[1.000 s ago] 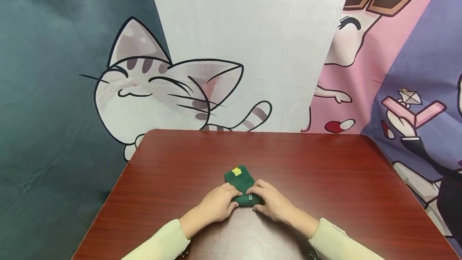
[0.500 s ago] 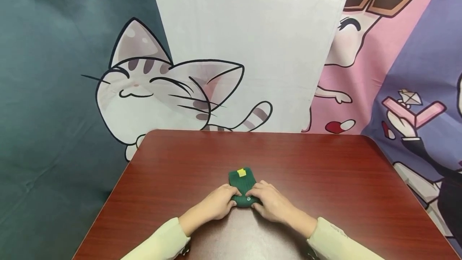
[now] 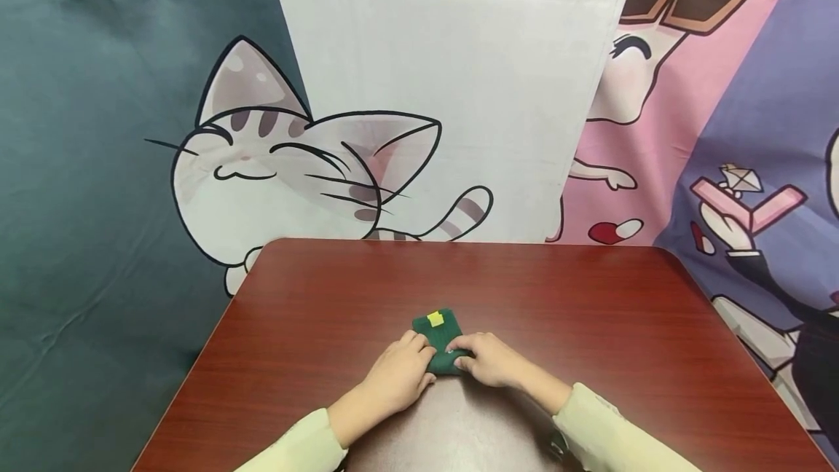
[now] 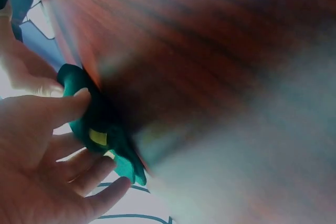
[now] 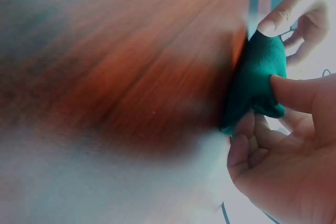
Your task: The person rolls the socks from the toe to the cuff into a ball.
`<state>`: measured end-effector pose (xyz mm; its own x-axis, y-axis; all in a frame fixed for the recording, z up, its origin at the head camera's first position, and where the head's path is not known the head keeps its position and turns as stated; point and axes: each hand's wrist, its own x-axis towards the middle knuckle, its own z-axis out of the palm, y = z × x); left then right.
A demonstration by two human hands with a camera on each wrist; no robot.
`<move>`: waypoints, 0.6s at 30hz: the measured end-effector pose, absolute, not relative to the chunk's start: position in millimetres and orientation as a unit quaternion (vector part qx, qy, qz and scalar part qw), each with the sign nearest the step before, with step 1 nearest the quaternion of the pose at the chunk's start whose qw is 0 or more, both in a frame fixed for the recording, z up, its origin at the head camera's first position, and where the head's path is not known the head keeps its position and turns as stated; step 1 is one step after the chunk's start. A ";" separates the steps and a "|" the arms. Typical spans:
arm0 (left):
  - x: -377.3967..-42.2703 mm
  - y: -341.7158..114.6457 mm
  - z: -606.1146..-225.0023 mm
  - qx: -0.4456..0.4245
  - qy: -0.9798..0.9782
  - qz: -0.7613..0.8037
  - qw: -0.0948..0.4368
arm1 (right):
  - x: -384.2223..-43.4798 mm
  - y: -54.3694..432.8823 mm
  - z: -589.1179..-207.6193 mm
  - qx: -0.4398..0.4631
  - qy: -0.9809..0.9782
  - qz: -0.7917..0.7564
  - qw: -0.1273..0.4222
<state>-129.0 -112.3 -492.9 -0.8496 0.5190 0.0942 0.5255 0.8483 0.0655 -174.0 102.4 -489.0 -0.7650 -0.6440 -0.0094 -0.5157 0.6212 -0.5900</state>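
A folded pair of dark green socks [image 3: 438, 337] lies mid-table, its near end turned over into a thick roll. A yellow patch [image 3: 435, 320] marks the flat far end; white lettering on the roll is mostly covered. My left hand [image 3: 401, 371] holds the left side, thumb in front and index finger behind, other fingers spread in the left wrist view. On the other side my right hand [image 3: 493, 360] pinches the roll's right end between thumb and fingers. In the right wrist view its thumb presses the green cloth [image 5: 262, 66] with the remaining fingers curled underneath.
The red-brown wooden table [image 3: 557, 297] stretches out around the hands, with rounded far corners. Behind it hangs a printed backdrop [image 3: 459, 57] with a cartoon cat and other figures. Light green sleeves [image 3: 606, 425] cover both forearms.
The socks have turned slightly, and their far end has come a little nearer. The left thumb has drawn back to the left, while the right hand has shifted slightly inward.
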 end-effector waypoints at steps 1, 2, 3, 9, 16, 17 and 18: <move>-128.4 -111.8 -492.9 -0.269 -0.962 -0.042 0.036 | -174.7 102.3 -488.3 -0.321 0.891 -0.295 0.123; -127.7 -111.5 -492.6 -0.267 -0.962 -0.043 0.036 | -175.5 102.3 -487.8 -0.320 0.889 -0.299 0.133; -126.9 -111.3 -492.0 -0.264 -0.963 -0.045 0.035 | -176.2 102.4 -487.6 -0.318 0.887 -0.302 0.141; -128.1 -110.0 -489.2 -0.249 -0.965 -0.078 0.022 | -178.8 104.1 -491.1 -0.319 0.883 -0.314 0.138; -133.9 -111.4 -487.0 -0.243 -0.966 -0.093 0.001 | -172.1 107.2 -496.2 -0.387 0.873 -0.294 0.043; -135.4 -111.9 -486.4 -0.243 -0.965 -0.094 -0.004 | -171.4 107.3 -496.5 -0.397 0.870 -0.291 0.033; -136.9 -112.6 -485.9 -0.243 -0.965 -0.096 -0.008 | -170.8 107.5 -496.6 -0.406 0.867 -0.287 0.023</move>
